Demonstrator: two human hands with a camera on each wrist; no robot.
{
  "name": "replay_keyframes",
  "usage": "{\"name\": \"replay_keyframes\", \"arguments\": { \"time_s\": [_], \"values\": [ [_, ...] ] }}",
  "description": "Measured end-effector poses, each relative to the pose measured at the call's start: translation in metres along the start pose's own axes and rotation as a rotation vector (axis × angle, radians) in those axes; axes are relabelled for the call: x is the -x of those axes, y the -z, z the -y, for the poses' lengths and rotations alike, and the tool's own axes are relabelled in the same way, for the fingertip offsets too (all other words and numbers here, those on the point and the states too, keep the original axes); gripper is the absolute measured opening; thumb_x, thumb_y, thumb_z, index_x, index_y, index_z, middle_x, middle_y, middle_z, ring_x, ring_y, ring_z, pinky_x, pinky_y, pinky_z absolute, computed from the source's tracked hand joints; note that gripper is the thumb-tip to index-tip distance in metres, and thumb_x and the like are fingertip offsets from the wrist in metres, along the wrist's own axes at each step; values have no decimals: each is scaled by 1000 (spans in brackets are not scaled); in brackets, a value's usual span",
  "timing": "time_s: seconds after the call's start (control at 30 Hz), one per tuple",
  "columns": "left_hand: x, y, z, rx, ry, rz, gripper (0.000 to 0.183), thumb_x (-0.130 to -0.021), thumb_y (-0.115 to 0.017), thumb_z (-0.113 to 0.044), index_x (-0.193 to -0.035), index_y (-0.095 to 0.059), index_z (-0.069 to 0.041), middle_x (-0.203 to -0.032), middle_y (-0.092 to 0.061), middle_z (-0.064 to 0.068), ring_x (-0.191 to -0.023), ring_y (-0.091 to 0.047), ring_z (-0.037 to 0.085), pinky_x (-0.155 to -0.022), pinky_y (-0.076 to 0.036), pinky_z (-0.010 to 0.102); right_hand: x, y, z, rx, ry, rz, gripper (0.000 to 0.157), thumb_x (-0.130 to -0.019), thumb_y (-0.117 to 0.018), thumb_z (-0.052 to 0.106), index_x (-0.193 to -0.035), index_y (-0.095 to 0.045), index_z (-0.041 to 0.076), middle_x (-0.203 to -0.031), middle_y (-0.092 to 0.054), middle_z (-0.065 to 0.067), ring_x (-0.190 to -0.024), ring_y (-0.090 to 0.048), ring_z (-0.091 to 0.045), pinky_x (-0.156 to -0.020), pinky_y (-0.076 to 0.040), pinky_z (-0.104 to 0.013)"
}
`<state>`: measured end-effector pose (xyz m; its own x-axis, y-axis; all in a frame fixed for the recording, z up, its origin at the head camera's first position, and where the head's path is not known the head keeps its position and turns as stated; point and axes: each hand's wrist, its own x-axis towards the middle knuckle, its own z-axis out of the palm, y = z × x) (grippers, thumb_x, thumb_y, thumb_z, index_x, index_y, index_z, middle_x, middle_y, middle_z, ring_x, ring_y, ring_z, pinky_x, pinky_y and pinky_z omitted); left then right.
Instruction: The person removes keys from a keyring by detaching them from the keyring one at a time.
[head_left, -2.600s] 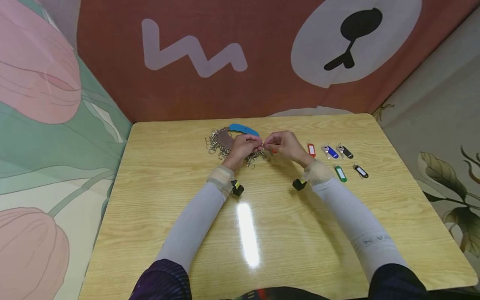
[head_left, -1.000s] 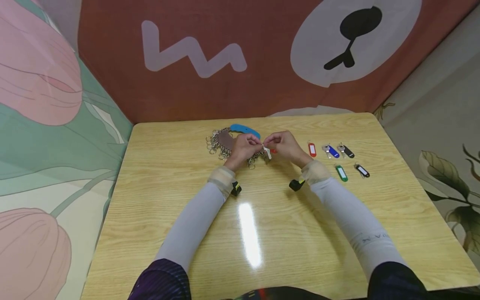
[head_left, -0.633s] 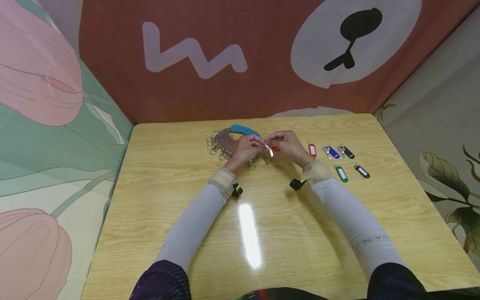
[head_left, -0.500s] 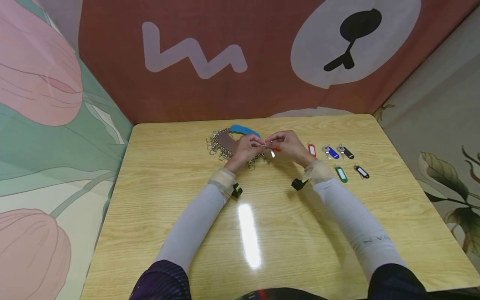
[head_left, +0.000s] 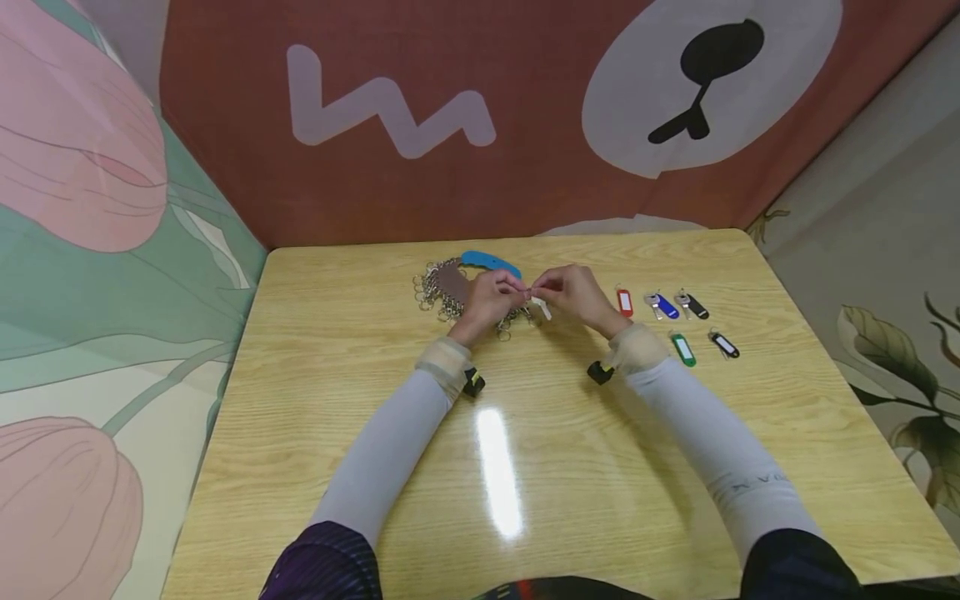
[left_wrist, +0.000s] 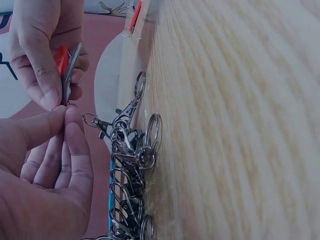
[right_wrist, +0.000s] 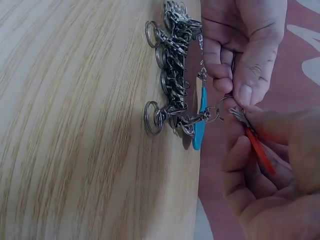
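My two hands meet fingertip to fingertip over the table's far middle. The left hand pinches a thin metal key ring between thumb and forefinger. My right hand holds a red key tag with a silver key beside it, its thumb and forefinger close against the ring. In the head view the key hangs below the fingertips and the tag is hidden. Whether the ring passes through the key is covered by fingers. Beside and under the left hand lies a bunch of metal clasps and rings.
A brown piece and a blue strip belong with the bunch on the wooden table. To the right lie a red tag, blue tag, green tag and two black tags, some with keys.
The hands stay nearly in place, fingertips still together. The silver key has come into sight and swung below the fingers. The red tag, seen earlier in the head view, is now hidden there.
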<state>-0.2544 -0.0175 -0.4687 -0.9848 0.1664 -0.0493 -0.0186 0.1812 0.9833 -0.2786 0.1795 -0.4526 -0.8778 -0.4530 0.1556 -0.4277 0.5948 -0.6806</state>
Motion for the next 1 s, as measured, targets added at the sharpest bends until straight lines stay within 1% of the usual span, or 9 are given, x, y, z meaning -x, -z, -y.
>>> {"name": "replay_keyframes", "arguments": {
  "time_s": [0.2,0.3,0.37,0.43,0.57,0.73,0.8,0.87,1.0],
  "values": [
    [0,-1,0,-13,-14,-1,6,-95,-79,-2,-97,-73,-1,-90,-76,16,-87,-72,33,-64,-52,21,-3,-1,-2,-42,-111,-28,10,-99,-76,11,-97,-83,3,-87,-80,-12,-68,-70,-20,-61,-51,-21],
    [0,0,1,-44,-16,-2,6,-95,-79,-3,-96,-73,-2,-91,-77,15,-88,-73,33,-65,-52,22,-4,-4,-5,-80,-159,-27,11,-99,-76,11,-96,-82,2,-88,-80,-13,-68,-71,-16,-59,-52,-18],
    [1,0,2,-69,-16,-2,7,-95,-80,-4,-96,-73,-3,-93,-77,15,-87,-72,30,-66,-52,22,-5,-6,-6,-95,-182,-23,11,-98,-77,12,-96,-82,2,-88,-80,-13,-68,-69,-11,-59,-52,-18],
    [1,1,2,-84,-13,-1,7,-95,-79,-4,-97,-73,-2,-95,-77,15,-86,-72,27,-67,-52,23,-5,-7,-7,-97,-189,-19,11,-99,-77,12,-97,-82,3,-88,-80,-13,-67,-68,-8,-59,-52,-18],
    [1,1,2,-94,-13,0,7,-96,-77,-4,-101,-74,0,-98,-77,17,-89,-72,24,-70,-54,25,-4,-6,-6,-68,-166,-30,12,-99,-77,14,-97,-83,4,-85,-79,-11,-64,-65,-10,-58,-51,-20],
    [0,0,2,-136,-31,1,9,-97,-77,-6,-104,-77,0,-102,-77,16,-92,-71,24,-74,-57,27,-2,-3,-3,-19,-90,-68,11,-99,-77,13,-99,-83,4,-85,-79,-11,-68,-67,-15,-62,-50,-21],
    [0,0,3,-162,-33,9,11,-98,-76,-10,-105,-79,-1,-103,-77,14,-91,-71,23,-74,-57,27,-2,-2,0,-14,-60,-71,10,-99,-77,12,-99,-83,4,-87,-79,-11,-71,-68,-16,-64,-50,-21],
    [0,0,3,-185,-33,16,14,-100,-76,-13,-105,-80,-2,-103,-77,13,-89,-70,21,-73,-56,26,-1,-2,1,-16,-38,-62,9,-98,-77,11,-98,-83,4,-87,-79,-12,-71,-69,-17,-63,-50,-20],
    [0,-1,3,-195,-25,22,17,-102,-74,-17,-105,-81,-2,-104,-77,12,-87,-67,18,-71,-53,24,-1,-2,4,-7,-1,-53,8,-98,-78,9,-96,-83,4,-85,-80,-11,-66,-67,-14,-59,-48,-19]
  ]
}}
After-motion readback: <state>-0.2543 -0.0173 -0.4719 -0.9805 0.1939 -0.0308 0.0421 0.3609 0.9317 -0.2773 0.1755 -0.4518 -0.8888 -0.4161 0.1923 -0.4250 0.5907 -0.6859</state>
